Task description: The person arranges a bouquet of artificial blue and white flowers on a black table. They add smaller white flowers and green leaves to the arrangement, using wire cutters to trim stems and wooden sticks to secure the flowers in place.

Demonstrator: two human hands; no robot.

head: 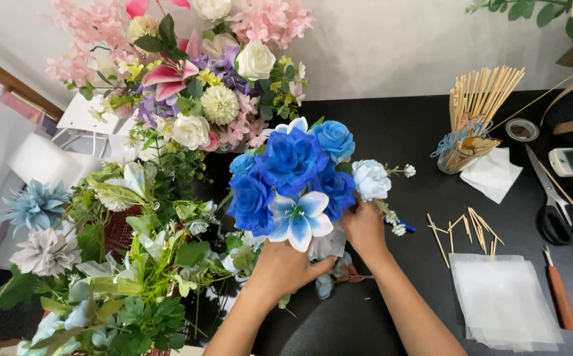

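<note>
Head view: two bare hands are working a bunch of blue and white fabric flowers above the black desk.
Left hand: its grip is closing around the bunch from below.
Right hand: its grip is pinching the stems just beside a pale blue rose.
Bunch: it is standing upright between both hands.
Nearby: loose wooden sticks, clear plastic sheets and black-handled scissors are lying to the right.

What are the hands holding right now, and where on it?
Both hands grip a bouquet of blue and white artificial flowers from below the blooms: left hand under the bunched base, right hand at its right side beside the pale blue rose.
</note>
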